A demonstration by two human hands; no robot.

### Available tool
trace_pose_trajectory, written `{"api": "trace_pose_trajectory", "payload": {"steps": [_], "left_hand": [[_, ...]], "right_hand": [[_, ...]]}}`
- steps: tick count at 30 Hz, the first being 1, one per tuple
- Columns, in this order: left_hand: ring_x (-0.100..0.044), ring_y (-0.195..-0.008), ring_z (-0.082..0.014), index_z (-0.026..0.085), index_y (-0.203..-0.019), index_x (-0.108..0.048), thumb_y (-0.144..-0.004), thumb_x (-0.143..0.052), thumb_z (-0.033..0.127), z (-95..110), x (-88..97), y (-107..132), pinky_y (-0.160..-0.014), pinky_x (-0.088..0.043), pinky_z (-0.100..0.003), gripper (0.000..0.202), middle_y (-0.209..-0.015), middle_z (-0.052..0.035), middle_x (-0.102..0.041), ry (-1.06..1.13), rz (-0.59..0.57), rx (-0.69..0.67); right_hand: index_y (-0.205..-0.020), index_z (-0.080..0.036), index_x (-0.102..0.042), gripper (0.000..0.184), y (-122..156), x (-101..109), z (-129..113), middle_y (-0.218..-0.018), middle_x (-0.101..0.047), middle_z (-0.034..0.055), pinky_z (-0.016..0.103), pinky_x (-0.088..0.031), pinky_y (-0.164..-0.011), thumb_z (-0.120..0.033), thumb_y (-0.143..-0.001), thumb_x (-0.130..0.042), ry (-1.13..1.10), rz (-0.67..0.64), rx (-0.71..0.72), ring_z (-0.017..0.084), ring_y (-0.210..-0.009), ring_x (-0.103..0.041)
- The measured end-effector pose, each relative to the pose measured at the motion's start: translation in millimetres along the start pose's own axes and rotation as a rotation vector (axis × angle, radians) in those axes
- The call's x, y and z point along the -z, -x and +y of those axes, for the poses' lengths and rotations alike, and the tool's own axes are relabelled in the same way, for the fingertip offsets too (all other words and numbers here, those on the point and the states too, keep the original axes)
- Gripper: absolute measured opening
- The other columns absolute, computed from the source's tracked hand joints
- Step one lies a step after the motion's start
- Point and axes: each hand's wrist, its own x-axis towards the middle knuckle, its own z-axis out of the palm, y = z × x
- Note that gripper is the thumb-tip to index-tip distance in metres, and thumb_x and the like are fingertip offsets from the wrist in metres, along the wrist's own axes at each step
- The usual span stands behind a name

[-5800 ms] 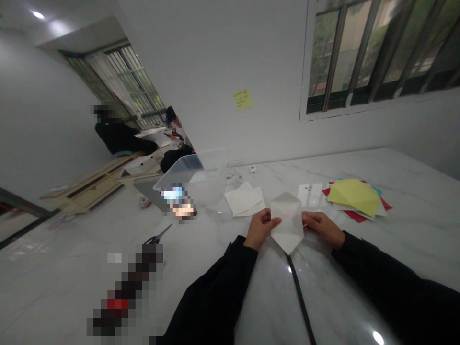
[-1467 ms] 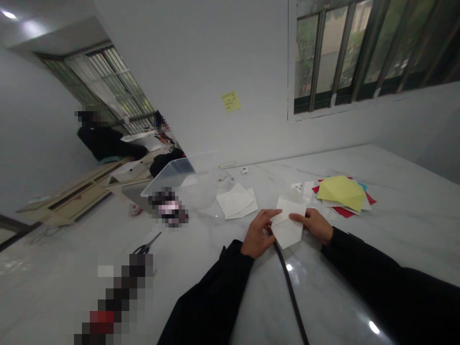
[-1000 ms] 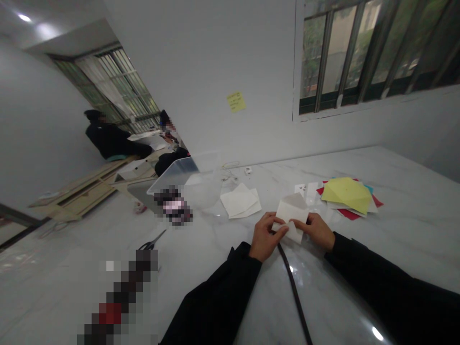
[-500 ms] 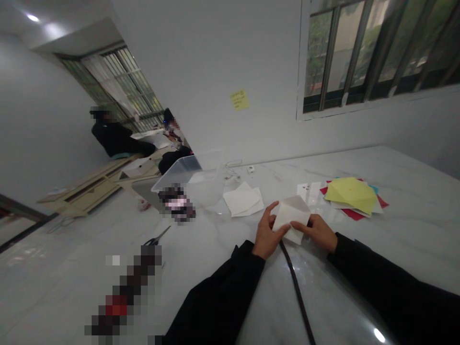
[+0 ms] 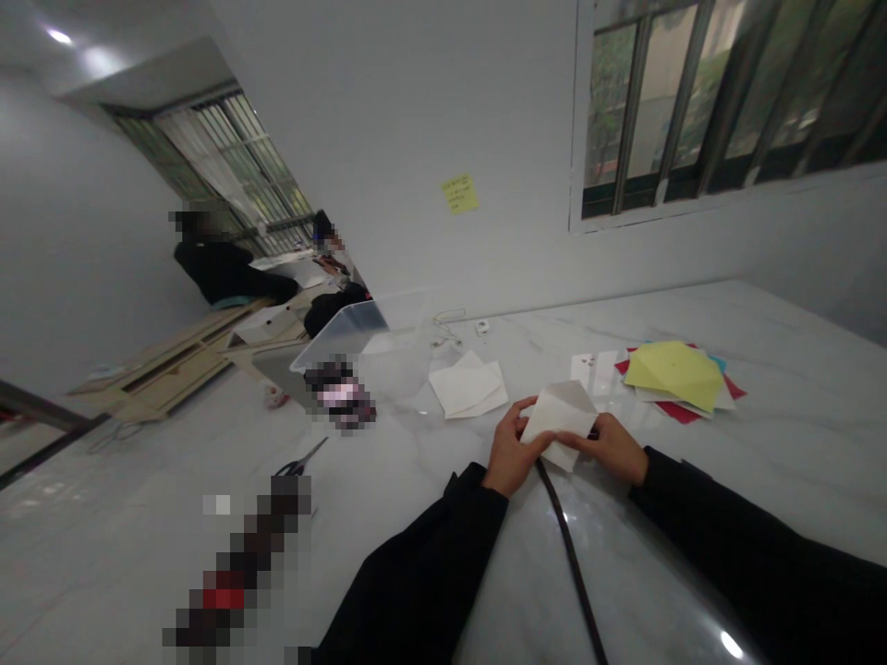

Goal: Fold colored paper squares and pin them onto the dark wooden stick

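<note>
On the marbled table (image 5: 416, 499), from the left: scissors (image 5: 297, 461), clear plastic bin (image 5: 408, 374), loose white sheets (image 5: 467, 390). Left hand (image 5: 511, 453) clamped on the left side of a folded white paper (image 5: 563, 406), which sits between both hands; right hand (image 5: 616, 450) pinches its right side, thumbs nearly meeting on top. Farther right, a colored paper pile (image 5: 675, 374), yellow uppermost, red corners poking out.
</note>
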Motion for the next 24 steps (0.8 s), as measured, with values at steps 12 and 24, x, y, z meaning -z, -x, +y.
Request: {"api": "trace_pose_trajectory", "payload": {"steps": [12,24], "left_hand": [[-0.069,-0.078,-0.0202,0.015,-0.121,-0.054,-0.071,-0.078,0.033,3.4,1.3,-2.5,-0.069,-0.053,-0.028,0.058,-0.097,-0.0095,-0.073,-0.006,-0.008,0.021],[-0.065,-0.084,-0.0198,0.014,-0.117,-0.062,-0.068,-0.079,0.036,3.2,1.2,-5.4,-0.072,-0.051,-0.027,0.057,-0.101,-0.0076,-0.07,-0.029,0.065,0.008]], "right_hand": [[-0.096,-0.009,-0.073,0.051,-4.3,1.1,2.2,-0.091,-0.075,0.0127,0.036,-0.055,-0.071,-0.053,-0.071,-0.074,-0.111,0.061,-0.031,0.029,-0.081,-0.07],[-0.086,-0.008,-0.072,0.045,5.3,-17.1,-11.7,-0.071,-0.071,0.0085,0.027,-0.043,-0.052,-0.05,-0.07,-0.074,-0.202,0.206,-0.11,0.018,-0.06,-0.06]]}}
